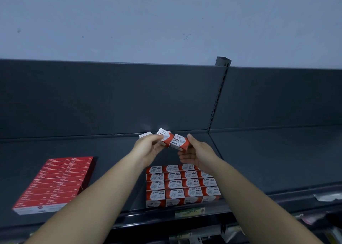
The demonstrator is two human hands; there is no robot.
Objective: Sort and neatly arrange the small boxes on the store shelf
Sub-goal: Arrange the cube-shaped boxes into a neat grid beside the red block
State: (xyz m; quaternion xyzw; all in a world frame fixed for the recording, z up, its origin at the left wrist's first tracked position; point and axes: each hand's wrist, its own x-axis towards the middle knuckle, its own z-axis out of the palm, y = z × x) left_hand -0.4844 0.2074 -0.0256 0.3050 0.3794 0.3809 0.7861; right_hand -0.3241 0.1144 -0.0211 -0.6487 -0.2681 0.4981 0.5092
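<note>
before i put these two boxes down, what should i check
1. Left hand grips box: ok.
2. Right hand grips second box: ok.
3. Grid rows even: ok.
4. Grid's back right corner free: cannot tell, the right hand hides it.
5. Held labels turned like the grid's: not ok, the grid's read upside down.
6. Loose box at the back of the shelf sorted in: not ok.

dark grey shelf (259,160), red flat boxes (55,184) left, paper-clip boxes (182,185) gridded at centre
</note>
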